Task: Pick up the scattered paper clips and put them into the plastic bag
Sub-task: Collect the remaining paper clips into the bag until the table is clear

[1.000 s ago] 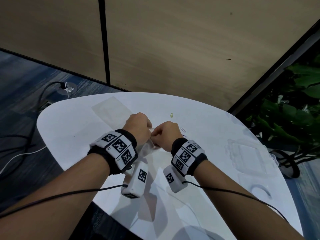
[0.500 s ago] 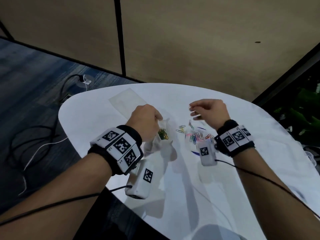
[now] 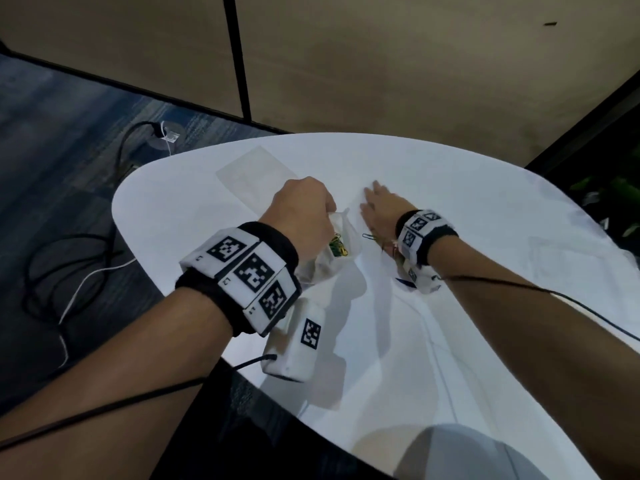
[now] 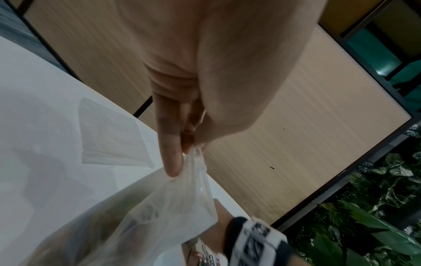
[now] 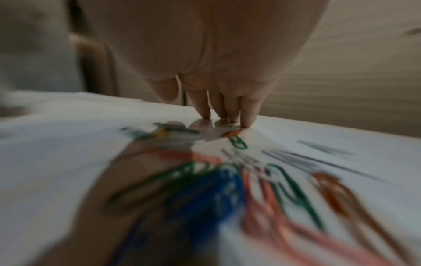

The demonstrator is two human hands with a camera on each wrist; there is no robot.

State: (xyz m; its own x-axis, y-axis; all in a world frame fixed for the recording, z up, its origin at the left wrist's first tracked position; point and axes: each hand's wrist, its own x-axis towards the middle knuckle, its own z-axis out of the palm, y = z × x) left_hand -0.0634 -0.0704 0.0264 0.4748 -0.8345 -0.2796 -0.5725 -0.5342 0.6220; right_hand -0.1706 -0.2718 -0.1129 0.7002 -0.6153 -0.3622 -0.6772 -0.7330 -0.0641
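Observation:
My left hand (image 3: 304,209) pinches the rim of a clear plastic bag (image 3: 332,254) and holds it just above the white table (image 3: 450,341); green and yellow paper clips show inside the bag. The left wrist view shows the fingers (image 4: 170,158) gripping the bag (image 4: 177,198) at its top edge. My right hand (image 3: 381,206) lies flat on the table to the right of the bag, fingers straight. In the right wrist view its fingertips (image 5: 227,115) press on the table over a blurred spread of coloured paper clips (image 5: 239,180). One dark clip (image 3: 369,236) lies between the hands.
A second flat clear bag (image 3: 256,174) lies on the table behind my left hand. Cables (image 3: 79,271) trail over the blue carpet on the left. A beige wall panel (image 3: 381,64) stands behind the table, and plants (image 3: 609,192) grow at the right.
My right hand has left the bag, gone right and dropped flat onto the table over the clips. The left hand still holds the bag. The camera has swung left.

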